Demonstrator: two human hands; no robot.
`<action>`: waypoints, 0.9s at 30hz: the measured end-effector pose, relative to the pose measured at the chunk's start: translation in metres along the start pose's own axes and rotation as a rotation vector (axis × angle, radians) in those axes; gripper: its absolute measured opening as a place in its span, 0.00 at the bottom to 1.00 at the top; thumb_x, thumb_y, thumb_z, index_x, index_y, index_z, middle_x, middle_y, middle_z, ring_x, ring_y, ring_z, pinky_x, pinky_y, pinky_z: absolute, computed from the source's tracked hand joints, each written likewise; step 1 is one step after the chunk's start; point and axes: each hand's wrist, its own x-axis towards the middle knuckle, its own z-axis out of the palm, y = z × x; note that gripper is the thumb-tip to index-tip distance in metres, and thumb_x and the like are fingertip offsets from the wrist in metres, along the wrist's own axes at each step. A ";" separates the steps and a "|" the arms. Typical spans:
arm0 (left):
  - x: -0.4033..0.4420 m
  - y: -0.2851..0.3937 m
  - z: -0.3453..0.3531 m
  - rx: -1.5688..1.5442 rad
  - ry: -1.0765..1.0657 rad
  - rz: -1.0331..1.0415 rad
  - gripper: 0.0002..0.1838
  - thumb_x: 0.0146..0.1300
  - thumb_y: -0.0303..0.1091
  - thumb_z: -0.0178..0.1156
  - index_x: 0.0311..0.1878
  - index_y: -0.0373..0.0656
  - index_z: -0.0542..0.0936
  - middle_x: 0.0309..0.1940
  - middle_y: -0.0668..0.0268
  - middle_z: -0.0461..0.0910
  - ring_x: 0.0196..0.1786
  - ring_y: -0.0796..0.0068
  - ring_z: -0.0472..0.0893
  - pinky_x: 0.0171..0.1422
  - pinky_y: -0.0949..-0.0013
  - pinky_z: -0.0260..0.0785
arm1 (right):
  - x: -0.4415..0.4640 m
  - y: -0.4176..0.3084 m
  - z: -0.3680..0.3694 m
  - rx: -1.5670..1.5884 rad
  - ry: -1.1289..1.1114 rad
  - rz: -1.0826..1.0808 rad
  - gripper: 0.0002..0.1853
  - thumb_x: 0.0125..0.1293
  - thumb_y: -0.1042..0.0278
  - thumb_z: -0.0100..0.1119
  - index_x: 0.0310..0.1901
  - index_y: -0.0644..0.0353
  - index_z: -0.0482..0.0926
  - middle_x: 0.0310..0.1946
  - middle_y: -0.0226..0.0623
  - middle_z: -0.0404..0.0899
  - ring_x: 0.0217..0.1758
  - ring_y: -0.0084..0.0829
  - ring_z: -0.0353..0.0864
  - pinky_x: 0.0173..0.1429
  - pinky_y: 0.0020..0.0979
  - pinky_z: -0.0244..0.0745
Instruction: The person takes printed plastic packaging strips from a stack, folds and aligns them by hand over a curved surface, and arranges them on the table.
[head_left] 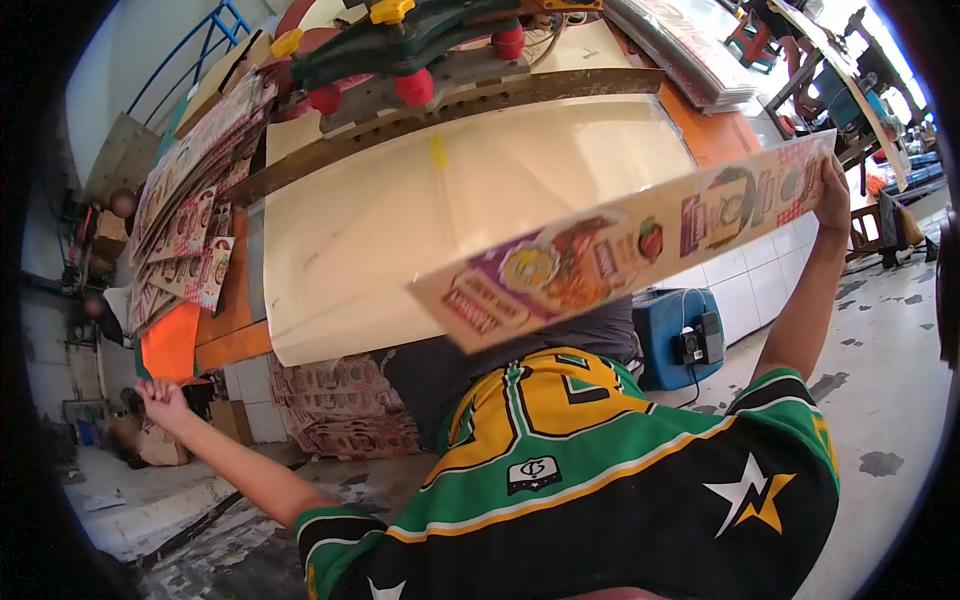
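Observation:
My right hand [832, 196] grips the far right end of a long printed cardboard strip [600, 248]. The strip carries colourful food pictures and lettering, and slants down to the left in front of my body. Beneath and behind it, a large cream sheet [370, 230] covers the worktable, with a short yellow mark on it. My left hand [165, 404] is away from the strip, low at the left beside an orange sheet [170, 342] hanging at the table's corner. Its fingers are curled in and nothing shows in them.
A green machine frame [400, 50] with red and yellow knobs stands across the table behind a long metal bar [450, 106]. Printed pieces [190, 215] are piled at the left. A wrapped stack [685, 50] lies at the back right. A blue box [662, 350] stands below the table.

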 end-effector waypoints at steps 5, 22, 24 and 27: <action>-0.135 -0.070 0.129 0.572 -0.210 -0.183 0.14 0.77 0.39 0.56 0.55 0.39 0.79 0.27 0.79 0.68 0.24 0.90 0.60 0.27 0.80 0.54 | 0.001 0.007 0.023 0.047 0.066 -0.009 0.24 0.80 0.62 0.49 0.70 0.68 0.68 0.61 0.40 0.78 0.62 0.30 0.80 0.64 0.32 0.76; -0.334 -0.237 0.270 0.807 -1.205 -0.289 0.15 0.76 0.38 0.59 0.42 0.32 0.82 0.35 0.69 0.77 0.41 0.81 0.73 0.52 0.77 0.65 | 0.001 0.030 0.042 0.087 -0.016 0.003 0.24 0.79 0.59 0.51 0.68 0.67 0.69 0.60 0.36 0.78 0.61 0.27 0.80 0.64 0.32 0.75; -0.340 -0.233 0.266 0.794 -1.041 -0.321 0.15 0.76 0.38 0.59 0.42 0.33 0.82 0.37 0.69 0.79 0.42 0.81 0.74 0.53 0.76 0.66 | -0.008 0.023 0.065 0.091 0.002 -0.030 0.24 0.79 0.58 0.51 0.68 0.67 0.69 0.60 0.37 0.79 0.61 0.27 0.80 0.64 0.33 0.75; -0.338 -0.221 0.270 0.751 -0.818 -0.131 0.15 0.76 0.39 0.57 0.45 0.34 0.83 0.40 0.68 0.81 0.41 0.80 0.76 0.51 0.76 0.67 | -0.019 0.022 0.083 0.232 0.000 -0.082 0.25 0.77 0.55 0.55 0.67 0.64 0.70 0.58 0.37 0.80 0.60 0.34 0.81 0.65 0.38 0.76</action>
